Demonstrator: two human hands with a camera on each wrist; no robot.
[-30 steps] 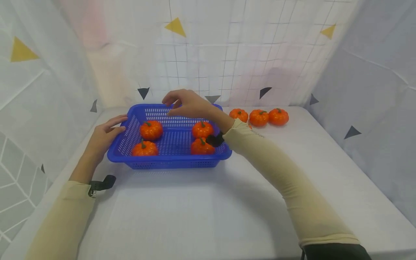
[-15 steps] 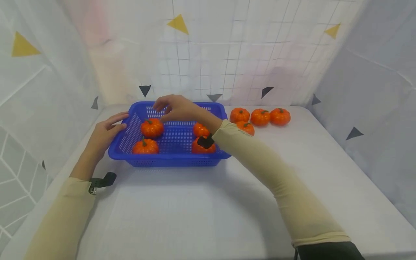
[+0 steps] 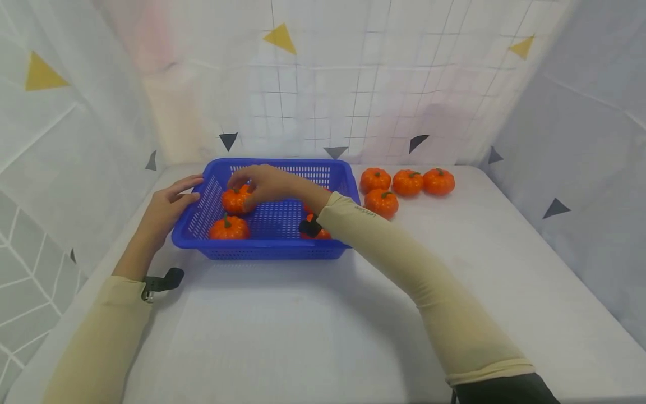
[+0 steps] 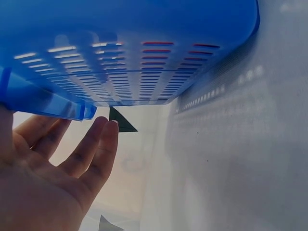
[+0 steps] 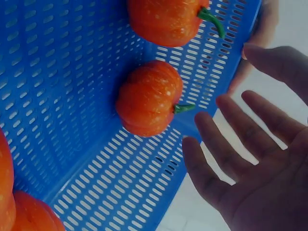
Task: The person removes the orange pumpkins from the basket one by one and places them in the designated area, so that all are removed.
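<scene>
A blue plastic basket with slotted walls holds several small orange pumpkins with green stems. My right hand reaches over the basket, its fingers around the back-left pumpkin in the head view. In the right wrist view the fingers are spread, with a gap to that pumpkin. The front-left pumpkin lies just nearer. My left hand rests at the basket's left rim, fingers extended. From the left wrist, those fingers show outside the basket wall. My right wrist and sleeve partly cover the right-hand pumpkins.
Several more pumpkins sit on the white table to the right of the basket, most of them near the back wall. White cloth walls enclose the table at the back and sides.
My right hand has moved left and down, from above the basket's back rim to the back-left pumpkin. The left hand stays at the rim. The view has shifted slightly.
</scene>
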